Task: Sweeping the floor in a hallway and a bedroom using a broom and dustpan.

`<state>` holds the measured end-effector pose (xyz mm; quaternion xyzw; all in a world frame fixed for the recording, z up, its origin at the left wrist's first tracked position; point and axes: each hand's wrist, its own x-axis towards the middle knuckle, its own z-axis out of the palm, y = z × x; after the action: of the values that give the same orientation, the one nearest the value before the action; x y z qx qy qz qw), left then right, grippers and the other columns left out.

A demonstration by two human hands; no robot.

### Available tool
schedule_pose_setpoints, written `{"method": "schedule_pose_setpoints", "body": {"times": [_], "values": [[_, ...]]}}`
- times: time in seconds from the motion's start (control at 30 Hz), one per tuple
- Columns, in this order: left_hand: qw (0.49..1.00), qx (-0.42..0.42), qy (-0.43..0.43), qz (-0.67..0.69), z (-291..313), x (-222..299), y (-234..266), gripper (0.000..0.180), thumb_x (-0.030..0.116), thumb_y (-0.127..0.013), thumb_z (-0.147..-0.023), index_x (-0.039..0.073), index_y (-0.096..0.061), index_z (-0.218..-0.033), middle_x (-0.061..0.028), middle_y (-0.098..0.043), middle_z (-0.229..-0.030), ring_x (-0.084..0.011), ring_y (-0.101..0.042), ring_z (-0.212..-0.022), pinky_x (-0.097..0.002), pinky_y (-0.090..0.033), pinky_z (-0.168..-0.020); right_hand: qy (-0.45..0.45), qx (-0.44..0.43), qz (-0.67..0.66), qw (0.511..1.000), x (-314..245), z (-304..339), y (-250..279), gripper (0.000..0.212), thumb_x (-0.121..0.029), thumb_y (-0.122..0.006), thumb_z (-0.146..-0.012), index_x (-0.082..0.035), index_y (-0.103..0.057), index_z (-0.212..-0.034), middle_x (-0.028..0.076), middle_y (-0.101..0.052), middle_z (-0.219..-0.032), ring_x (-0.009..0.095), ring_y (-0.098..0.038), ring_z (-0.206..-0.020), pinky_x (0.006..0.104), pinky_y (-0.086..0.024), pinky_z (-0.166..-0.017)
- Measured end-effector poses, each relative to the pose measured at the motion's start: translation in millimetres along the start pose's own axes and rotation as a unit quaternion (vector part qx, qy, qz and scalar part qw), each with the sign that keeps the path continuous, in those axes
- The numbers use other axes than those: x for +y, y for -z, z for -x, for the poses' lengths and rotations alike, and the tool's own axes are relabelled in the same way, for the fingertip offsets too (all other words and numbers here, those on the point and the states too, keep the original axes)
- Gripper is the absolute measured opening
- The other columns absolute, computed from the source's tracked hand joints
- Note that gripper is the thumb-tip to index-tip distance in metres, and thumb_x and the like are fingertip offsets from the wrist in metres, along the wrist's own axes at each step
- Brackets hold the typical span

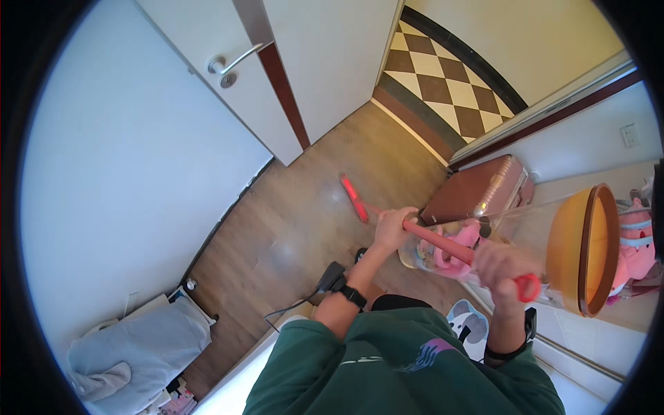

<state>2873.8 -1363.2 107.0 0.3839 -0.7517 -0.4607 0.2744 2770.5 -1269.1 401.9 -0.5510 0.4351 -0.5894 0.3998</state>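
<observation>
As both hands (393, 231) curl tight, red pole (440, 242) gripped

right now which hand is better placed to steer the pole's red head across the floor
Probably the left hand: it grips the red pole farther down, nearer the red head. The right hand holds near the looped end, seemingly better for anchoring.

Dark green top (387, 377), matching sleeves (287, 363), forearms bare. Purple-pink print (434, 351) with blue stripes on front, broken white line (356, 360) beside it. Black strap (354, 297) on left forearm, black band (508, 353) on right. Dark block (332, 277) with thin cable (296, 304) by left strap, attachment unclear. Black bottoms (398, 302).
</observation>
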Motion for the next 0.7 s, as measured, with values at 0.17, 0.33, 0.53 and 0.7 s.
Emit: {"method": "schedule_pose_setpoints", "body": {"times": [0.17, 0.33, 0.53, 0.7], "values": [[0.998, 0.031, -0.022, -0.046, 1.4, 3.1, 44.9, 0.023, 0.022, -0.071, -0.083, 0.013, -0.070, -0.104, -0.0153, -0.067, -0.079, -0.0346, -0.062, -0.077, -0.0433, -0.048, -0.072, 0.071, 0.078, -0.125, 0.986, -10.9, -25.8, 15.5, 0.041, -0.025, -0.066, -0.092, -0.010, -0.047, -0.059, 0.004, -0.054, -0.063, 0.018, -0.054, -0.058, 0.0339, -0.046, -0.063], [0.987, -0.003, 0.112, -0.114, 29.6, -135.5, 98.6, 0.020, 0.017, -0.071, -0.080, 0.014, -0.072, -0.100, -0.0135, -0.068, -0.083, -0.0345, -0.066, -0.081, -0.0448, -0.051, -0.073, -0.125, 0.064, -0.118, 0.983, 107.6, -48.0, -10.7, 0.023, -0.014, -0.059, -0.095, -0.003, -0.060, -0.075, 0.008, -0.063, -0.073, 0.021, -0.062, -0.076, 0.0399, -0.049, -0.080], [0.967, -0.144, 0.073, -0.197, -26.9, -229.4, 88.9, 0.038, 0.016, -0.075, -0.071, 0.022, -0.071, -0.108, -0.0070, -0.069, -0.096, -0.0268, -0.065, -0.097, -0.0406, -0.048, -0.082, -0.238, 0.091, 0.010, 0.967, 140.7, -83.4, -30.3, 0.020, -0.014, -0.060, -0.095, -0.002, -0.062, -0.079, 0.008, -0.066, -0.081, 0.023, -0.064, -0.090, 0.0448, -0.045, -0.098], [0.980, -0.155, 0.024, -0.119, -154.7, -163.4, 70.5, 0.024, 0.018, -0.067, -0.080, 0.027, -0.071, -0.102, -0.0012, -0.070, -0.102, -0.0232, -0.064, -0.103, -0.0450, -0.040, -0.094, -0.190, 0.155, 0.093, 0.965, 111.0, -143.0, -25.5, 0.024, -0.018, -0.061, -0.095, -0.004, -0.060, -0.076, 0.007, -0.063, -0.076, 0.023, -0.063, -0.087, 0.0471, -0.042, -0.101]]}}
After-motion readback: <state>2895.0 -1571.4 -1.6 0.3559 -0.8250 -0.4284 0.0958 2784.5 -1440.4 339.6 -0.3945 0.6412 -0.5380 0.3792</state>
